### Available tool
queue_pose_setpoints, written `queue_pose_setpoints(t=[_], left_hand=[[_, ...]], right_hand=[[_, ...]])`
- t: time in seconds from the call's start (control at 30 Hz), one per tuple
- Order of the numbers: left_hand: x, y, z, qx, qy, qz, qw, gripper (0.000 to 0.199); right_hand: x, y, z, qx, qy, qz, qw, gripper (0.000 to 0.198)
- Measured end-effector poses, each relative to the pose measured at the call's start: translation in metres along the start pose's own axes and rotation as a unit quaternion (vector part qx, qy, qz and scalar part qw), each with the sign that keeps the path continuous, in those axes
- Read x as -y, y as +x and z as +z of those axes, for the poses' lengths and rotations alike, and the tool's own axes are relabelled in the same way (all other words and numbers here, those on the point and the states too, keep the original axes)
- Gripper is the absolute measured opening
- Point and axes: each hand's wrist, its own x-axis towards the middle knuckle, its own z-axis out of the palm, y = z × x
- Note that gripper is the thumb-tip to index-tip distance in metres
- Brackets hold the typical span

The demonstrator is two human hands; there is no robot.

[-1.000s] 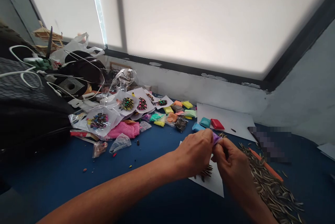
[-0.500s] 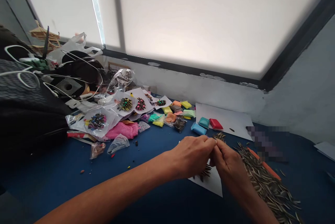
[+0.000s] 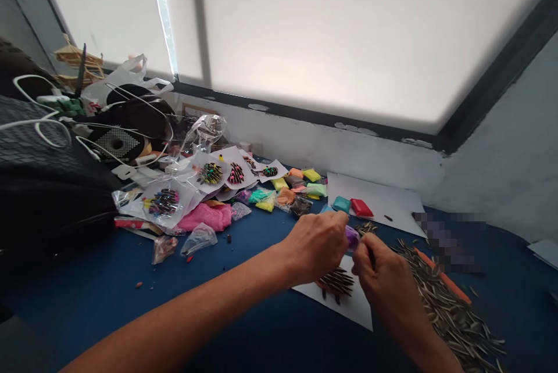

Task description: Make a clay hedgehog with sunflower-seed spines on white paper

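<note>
A small purple packet (image 3: 352, 237), wrapped in clear plastic, is stretched between my two hands. My left hand (image 3: 314, 246) is closed on its left side, knuckles up. Opposite it, my right hand (image 3: 382, 265) pinches the packet's right end. Below them a white paper sheet (image 3: 360, 309) lies on the blue table, carrying a spiky cluster of sunflower seeds (image 3: 337, 282) stuck close together. My left hand partly covers both sheet and cluster. Just beyond the hands, a teal packet (image 3: 341, 204) and a red packet (image 3: 361, 208) rest on another white sheet (image 3: 392, 201).
Loose sunflower seeds (image 3: 453, 309) are heaped at the right, beside an orange stick (image 3: 449, 280). Several coloured clay packets (image 3: 285, 196) lie behind. Finished-looking seed figures (image 3: 211, 173) sit on papers, near pink cloth (image 3: 204, 217). Cables and a black bag (image 3: 47, 187) crowd the left.
My hands have drawn apart from being pressed together, and the purple packet now shows between them. More of the seed cluster is visible below.
</note>
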Motion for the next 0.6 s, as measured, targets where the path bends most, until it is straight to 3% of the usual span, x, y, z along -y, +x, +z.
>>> queue_pose_setpoints(t=[0.13,0.27,0.33,0.43,0.6], left_hand=[[0.012,-0.001,0.0,-0.029,-0.116,0.04,0.992,0.02],[0.026,0.0,0.002,-0.021,-0.145,0.168,0.975,0.068],[0.03,0.001,0.004,0.004,-0.148,0.179,0.973,0.061],[0.032,0.002,0.004,0.034,-0.159,0.144,0.976,0.037],[0.034,0.003,0.007,0.022,-0.134,0.087,0.987,0.017]], right_hand=[[-0.003,0.006,-0.009,0.018,0.034,0.008,0.999,0.029],[0.0,0.006,-0.012,0.045,0.066,-0.001,0.997,0.031],[0.001,0.006,-0.011,0.054,0.074,-0.005,0.996,0.031],[0.001,0.004,-0.008,0.056,0.077,0.0,0.995,0.032],[-0.003,0.002,-0.005,0.035,0.098,0.019,0.994,0.03]])
